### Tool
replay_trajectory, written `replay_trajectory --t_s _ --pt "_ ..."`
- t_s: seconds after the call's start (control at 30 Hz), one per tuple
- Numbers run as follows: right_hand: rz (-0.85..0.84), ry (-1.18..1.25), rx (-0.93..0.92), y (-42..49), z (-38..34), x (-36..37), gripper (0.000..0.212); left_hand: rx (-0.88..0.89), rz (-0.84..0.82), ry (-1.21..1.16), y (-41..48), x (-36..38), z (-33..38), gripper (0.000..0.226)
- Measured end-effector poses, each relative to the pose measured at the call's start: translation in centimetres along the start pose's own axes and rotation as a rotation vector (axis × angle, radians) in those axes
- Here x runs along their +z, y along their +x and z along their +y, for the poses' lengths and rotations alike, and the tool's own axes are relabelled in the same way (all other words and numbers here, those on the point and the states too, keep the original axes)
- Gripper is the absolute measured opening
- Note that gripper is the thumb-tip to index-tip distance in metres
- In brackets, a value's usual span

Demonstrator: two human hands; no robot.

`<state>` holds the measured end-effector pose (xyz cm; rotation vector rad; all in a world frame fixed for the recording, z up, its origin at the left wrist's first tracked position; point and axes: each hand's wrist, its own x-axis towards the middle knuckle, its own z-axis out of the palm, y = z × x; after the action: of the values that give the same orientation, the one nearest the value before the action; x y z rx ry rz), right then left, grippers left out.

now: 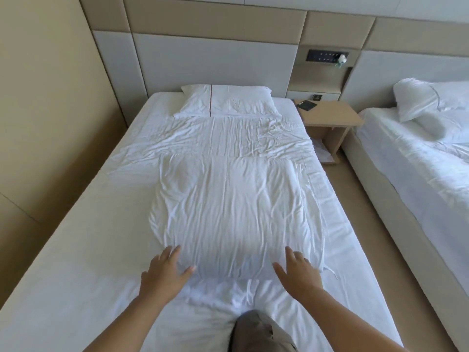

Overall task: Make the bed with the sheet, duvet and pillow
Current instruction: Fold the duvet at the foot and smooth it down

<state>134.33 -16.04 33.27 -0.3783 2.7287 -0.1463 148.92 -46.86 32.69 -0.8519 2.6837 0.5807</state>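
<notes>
Where the one white duvet (233, 214) lies folded into a thick pad in the middle of the bed, both hands are at its near edge: the left hand (162, 273) at the near left corner and the right hand (299, 275) at the near right corner. Each hand has straight, spread fingers and grips nothing. Under the duvet one white sheet (127, 179) covers the mattress, wrinkled toward the head. One pillow (228, 101) lies flat at the head end, against the padded headboard (215, 59). One knee (258, 331) of the person rests on the sheet, between the arms. To the right stands one nightstand (332, 115) with one dark flat object (307, 105) on it, then a second bed (411, 174) with its own pillow (431, 100).
</notes>
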Motion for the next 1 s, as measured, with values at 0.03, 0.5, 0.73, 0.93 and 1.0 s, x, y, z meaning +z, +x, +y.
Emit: replay_trajectory --t_s 0.03,0.5,0.73,0.93,1.0 --pt "-0.006 0.022 0.001 -2.0 0.2 -0.2 0.067 0.055 -0.005 0.008 -1.4 -0.1 0.7 0.079" --pt "0.114 0.157 0.185 -21.8 16.1 -5.0 0.051 0.589 -0.229 0.210 -16.1 2.3 21.6 0.061" --pt "0.145 0.233 0.263 -29.0 34.8 -7.2 0.062 0.622 -0.287 0.105 -24.8 9.0 37.9 0.068" --pt "0.224 0.414 0.349 -34.4 50.3 -10.8 0.059 0.710 -0.257 0.310 -31.6 15.2 50.7 0.066" --pt "0.188 0.407 0.334 -34.5 53.1 -11.5 0.060 0.724 -0.239 0.299 -32.8 16.1 54.6 0.063"
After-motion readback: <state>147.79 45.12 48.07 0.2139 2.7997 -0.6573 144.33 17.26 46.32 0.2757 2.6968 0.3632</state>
